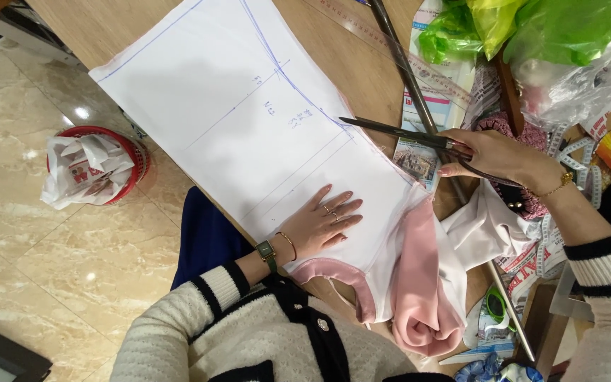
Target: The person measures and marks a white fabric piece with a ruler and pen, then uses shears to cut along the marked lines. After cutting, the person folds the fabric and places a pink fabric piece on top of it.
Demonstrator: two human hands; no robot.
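My left hand (319, 225) lies flat, fingers spread, on a white paper pattern (235, 106) marked with blue lines, pressing it onto pink fabric (419, 283) on a wooden table (362, 64). My right hand (493, 155) grips long dark scissors (394, 130). Their blades point left and sit at the pattern's right edge. I wear a watch and bracelet on the left wrist and a gold bracelet on the right.
A clear ruler (390, 49) and a metal rod (408, 71) lie at the back. Green plastic bags (532, 28), newspapers (426, 134), a measuring tape (574, 152) and white fabric (482, 226) crowd the right. A red bin (97, 166) with a bag stands on the marble floor.
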